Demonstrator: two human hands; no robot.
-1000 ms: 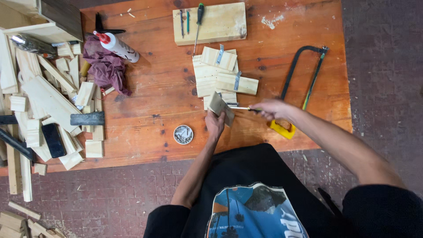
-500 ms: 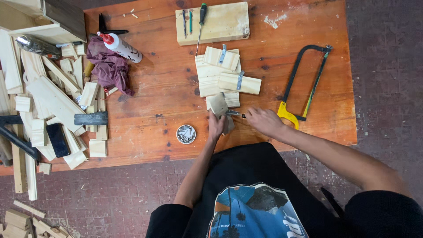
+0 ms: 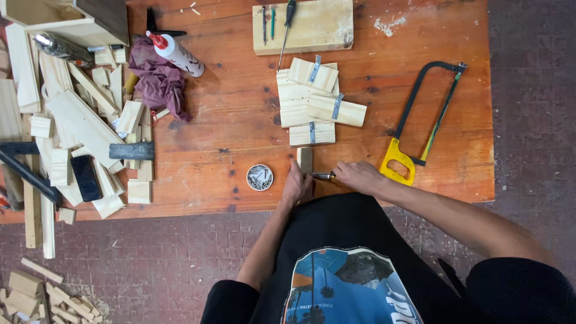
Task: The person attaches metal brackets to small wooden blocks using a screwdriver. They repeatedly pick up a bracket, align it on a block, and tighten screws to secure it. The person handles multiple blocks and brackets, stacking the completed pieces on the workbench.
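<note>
Near the tabletop's point(image 3: 240, 120) front edge, a small round tin of screws point(image 3: 260, 177) is seen. Just right of it, a small wooden block point(image 3: 305, 160) is pinned down by the left hand point(image 3: 297, 185), its grip closed over the block. A screwdriver point(image 3: 324, 176) is held against the block in the closed grip of the right hand point(image 3: 359, 176). A yellow-handled hacksaw point(image 3: 420, 129) is laid towards the right edge.
</note>
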